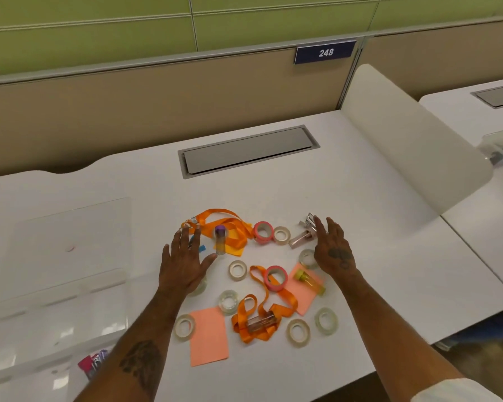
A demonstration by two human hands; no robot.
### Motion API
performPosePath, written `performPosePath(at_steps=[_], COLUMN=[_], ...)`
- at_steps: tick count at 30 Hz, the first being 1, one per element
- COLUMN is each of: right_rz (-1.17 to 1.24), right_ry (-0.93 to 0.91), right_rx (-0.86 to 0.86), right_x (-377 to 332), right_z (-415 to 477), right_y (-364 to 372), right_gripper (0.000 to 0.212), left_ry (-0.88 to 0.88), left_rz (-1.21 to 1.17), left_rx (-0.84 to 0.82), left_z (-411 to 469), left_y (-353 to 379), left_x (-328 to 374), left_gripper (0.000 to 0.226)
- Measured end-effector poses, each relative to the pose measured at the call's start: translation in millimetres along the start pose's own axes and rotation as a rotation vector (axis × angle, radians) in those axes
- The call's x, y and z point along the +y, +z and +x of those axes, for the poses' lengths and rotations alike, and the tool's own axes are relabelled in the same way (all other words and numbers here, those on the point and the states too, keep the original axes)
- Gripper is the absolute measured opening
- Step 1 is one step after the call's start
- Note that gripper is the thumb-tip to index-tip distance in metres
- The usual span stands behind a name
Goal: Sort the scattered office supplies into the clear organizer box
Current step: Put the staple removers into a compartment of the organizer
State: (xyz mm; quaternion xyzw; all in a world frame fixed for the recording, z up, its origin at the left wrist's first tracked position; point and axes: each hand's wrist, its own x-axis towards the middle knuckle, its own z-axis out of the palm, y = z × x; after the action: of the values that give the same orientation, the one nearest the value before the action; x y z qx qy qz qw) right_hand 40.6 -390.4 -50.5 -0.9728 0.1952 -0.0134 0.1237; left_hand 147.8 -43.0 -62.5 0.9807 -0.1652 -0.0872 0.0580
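Office supplies lie scattered on the white desk. My left hand hovers flat, fingers spread, beside an upright purple-capped tube and an orange lanyard. My right hand is held out with straight fingers, just right of a pink stapler. Between the hands are two pink tape rolls, several clear tape rolls, a yellow-capped tube, a second lanyard and salmon notes. The clear organizer box stands at the left with its lid up.
A grey cable hatch is set into the desk behind the supplies. A white divider panel rises at the right, with another desk beyond it. Pink and purple items lie in the organizer's near corner. The desk's front edge runs close below.
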Motion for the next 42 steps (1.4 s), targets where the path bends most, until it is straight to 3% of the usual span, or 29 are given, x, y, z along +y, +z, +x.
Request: performPosePath(at_steps=[6,14,19,24,30,36,42], right_rz=[-0.071,-0.091,0.153,0.26,0.317,0.282,0.333], right_ry=[-0.007,0.017,0.172,0.135,0.023,-0.042,-0.053], right_rx=[0.013,0.034,0.054,0.066,0.101,0.233,0.284], right_x=[6,7,-14,-31,-54,-83,-138], right_z=[17,34,44,47,40,37,21], right_y=[-1,-5,-30,-38,-38,-45,-51], right_gripper=[0.048,0.05,0.069,0.074,0.069,0.065,0.047], left_ry=[-0.047,-0.06,-0.051,-0.09,-0.15,-0.18,-0.107], left_rz=[-0.017,0.055,0.057,0.038,-0.096,-0.343,-0.519], left_rx=[-0.033,-0.056,-0.062,-0.051,-0.069,0.056,0.169], left_z=[1,0,4,12,17,11,-8], left_y=[-9,-17,-22,-25,-26,-44,-79], left_x=[10,5,4,6,4,-6,-32], left_gripper=[0.087,0.079,0.07,0.054,0.048,0.044,0.054])
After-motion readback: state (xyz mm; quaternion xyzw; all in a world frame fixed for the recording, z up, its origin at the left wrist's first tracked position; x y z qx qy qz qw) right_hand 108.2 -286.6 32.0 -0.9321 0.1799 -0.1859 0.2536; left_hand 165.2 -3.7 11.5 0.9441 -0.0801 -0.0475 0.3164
